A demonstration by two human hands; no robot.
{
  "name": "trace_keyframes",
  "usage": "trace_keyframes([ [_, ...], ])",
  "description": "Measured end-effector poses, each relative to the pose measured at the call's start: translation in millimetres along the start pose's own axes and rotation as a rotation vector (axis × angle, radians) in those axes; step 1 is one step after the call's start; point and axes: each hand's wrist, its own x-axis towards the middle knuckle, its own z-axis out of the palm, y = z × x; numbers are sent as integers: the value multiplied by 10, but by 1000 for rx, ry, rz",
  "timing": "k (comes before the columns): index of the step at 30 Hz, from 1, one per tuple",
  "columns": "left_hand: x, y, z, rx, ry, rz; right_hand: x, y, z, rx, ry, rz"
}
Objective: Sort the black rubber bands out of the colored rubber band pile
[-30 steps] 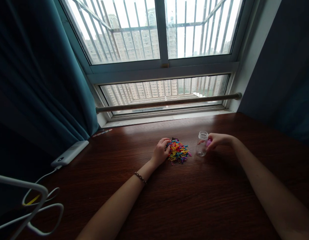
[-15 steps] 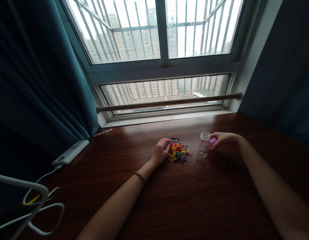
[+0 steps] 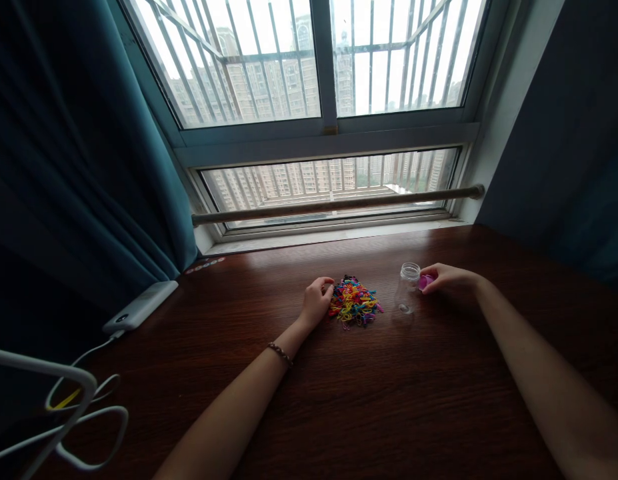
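A heap of small, many-coloured elastic bands (image 3: 356, 303) lies on the dark wooden tabletop. My left hand (image 3: 316, 300) rests at the heap's left edge, its fingers curved and apart with nothing seen in them. To the right of the heap stands a clear jar (image 3: 405, 293), upright and without a cap on its threaded mouth. Just right of the jar, my right hand (image 3: 446, 277) pinches a pink lid (image 3: 427, 283) between thumb and fingers. Whether the lid touches the jar I cannot tell.
A white power bank (image 3: 141, 307) with a white cable (image 3: 96, 343) lies at the left, beside a blue curtain (image 3: 139, 167). Behind the table, a rail (image 3: 339, 207) runs across the barred window. A small row of coloured discs (image 3: 205, 265) sits near the curtain.
My left hand has drawn back slightly left from the bands. The pink lid has turned in my right hand, showing more of its inside. The jar stays in place.
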Motion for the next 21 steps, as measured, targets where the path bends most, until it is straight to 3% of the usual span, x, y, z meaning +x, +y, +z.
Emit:
trace_keyframes([
  [5, 7, -15, 2, 15, -11, -4, -4, 1, 24, 19, 62, -24],
  [10, -13, 33, -9, 50, -11, 47, -25, -42, 63, -1, 9, -69],
  [14, -62, 150, -15, 124, -15, 238, -2, -19, 66, 5, -28, -87],
  [18, -119, 262, -2, 187, -106, 466, 58, 64, 53, 36, -59, -74],
  [21, -142, 305, 7, 224, -153, 552, 97, 115, 41, 65, -103, -62],
])
